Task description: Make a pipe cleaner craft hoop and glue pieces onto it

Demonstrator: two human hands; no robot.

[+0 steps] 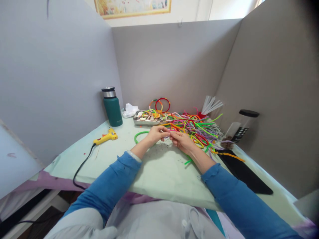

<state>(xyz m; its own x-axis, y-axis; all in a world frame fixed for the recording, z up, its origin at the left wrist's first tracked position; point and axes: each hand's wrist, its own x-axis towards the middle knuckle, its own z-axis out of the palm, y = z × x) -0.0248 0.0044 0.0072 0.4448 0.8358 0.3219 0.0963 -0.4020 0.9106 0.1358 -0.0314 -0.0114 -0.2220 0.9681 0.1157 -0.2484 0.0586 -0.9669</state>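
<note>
My left hand point(157, 133) and my right hand point(181, 140) meet over the middle of the table. Both have thumb and fingers pinched together, their tips almost touching. Whatever lies between the fingertips is too small to make out; a bit of pink shows just behind them. Beside my left hand, a fuzzy green ring point(138, 135) lies on the cloth, partly hidden by the hand. A tangled heap of coloured pipe cleaners point(199, 127) spreads behind and to the right of my right hand. Under my right wrist a bright green pipe cleaner point(188, 162) pokes out.
At the back stands a metal tray point(147, 123) of shells, with fuzzy rings point(162, 104) behind it. Leftward are a green bottle point(113, 111) and a corded yellow glue gun point(107, 136). White sticks point(210, 105), a black-lidded jar point(241, 126) and a black mat point(245, 172) are right.
</note>
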